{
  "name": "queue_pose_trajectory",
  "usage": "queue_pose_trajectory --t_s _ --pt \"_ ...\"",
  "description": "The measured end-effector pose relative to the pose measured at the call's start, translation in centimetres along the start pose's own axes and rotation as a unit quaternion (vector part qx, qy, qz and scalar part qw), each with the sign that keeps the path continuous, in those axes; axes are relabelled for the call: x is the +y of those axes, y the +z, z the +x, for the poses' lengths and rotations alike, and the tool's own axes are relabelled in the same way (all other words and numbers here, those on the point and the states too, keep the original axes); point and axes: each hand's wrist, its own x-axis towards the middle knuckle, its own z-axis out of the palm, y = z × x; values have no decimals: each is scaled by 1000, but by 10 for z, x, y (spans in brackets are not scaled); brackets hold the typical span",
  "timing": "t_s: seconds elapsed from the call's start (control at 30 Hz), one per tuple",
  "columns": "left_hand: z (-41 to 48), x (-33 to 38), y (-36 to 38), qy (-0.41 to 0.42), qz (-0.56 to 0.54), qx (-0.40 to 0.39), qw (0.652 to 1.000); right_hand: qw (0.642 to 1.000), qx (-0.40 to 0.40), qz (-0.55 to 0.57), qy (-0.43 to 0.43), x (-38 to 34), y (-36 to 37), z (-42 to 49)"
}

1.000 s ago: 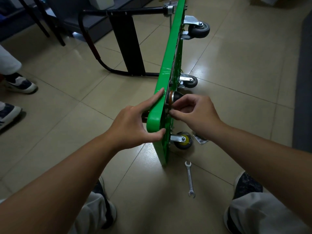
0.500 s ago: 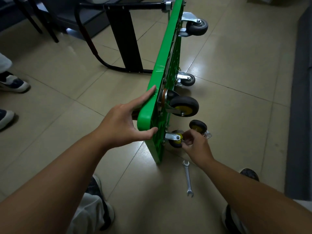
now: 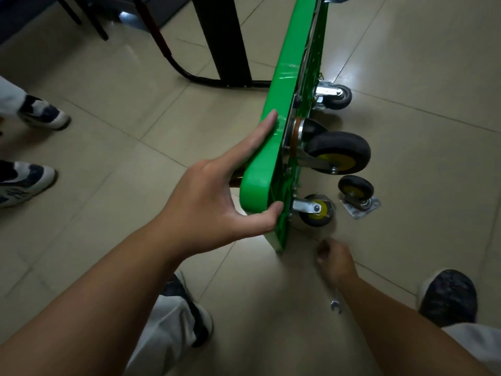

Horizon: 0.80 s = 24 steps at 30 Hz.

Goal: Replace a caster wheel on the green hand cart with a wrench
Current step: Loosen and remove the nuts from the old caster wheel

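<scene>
The green hand cart (image 3: 284, 85) stands on its side edge on the tiled floor, wheels facing right. My left hand (image 3: 217, 202) grips its near top corner, fingers along the deck and thumb round the rim. A large black caster with a yellow hub (image 3: 339, 153) sits on the underside by that corner, with a smaller yellow-hub caster (image 3: 315, 210) below it. A loose caster with its mounting plate (image 3: 356, 198) lies on the floor beside them. My right hand (image 3: 334, 260), blurred, is curled over the upper part of the wrench (image 3: 335, 305) on the floor.
A grey caster (image 3: 334, 97) is mounted further along the cart. The black folding handle (image 3: 230, 50) lies flat beyond the deck. Another person's shoes (image 3: 43, 115) stand at the left. My own shoes (image 3: 448, 294) are near the wrench. Chair legs (image 3: 95, 20) stand at the top left.
My right hand left the large caster, passed the lower wheel, and dropped onto the wrench on the floor. My left hand kept its hold on the cart's corner.
</scene>
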Motion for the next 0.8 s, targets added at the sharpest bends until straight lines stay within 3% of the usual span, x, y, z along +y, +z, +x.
queue_pose_trajectory --t_s 0.4,0.63,0.7,0.8 --pt "2 -1 -2 15 3 -8 1000 996 -53 -76 17 8 24 -6" --pt "5 0 -5 13 17 -16 1000 996 -59 -36 54 4 17 -4" --pt "6 0 -6 12 26 -17 999 997 -29 12 69 -5 4 -8" --pt "5 2 -6 4 33 -12 999 989 84 94 83 -25 -27 -24"
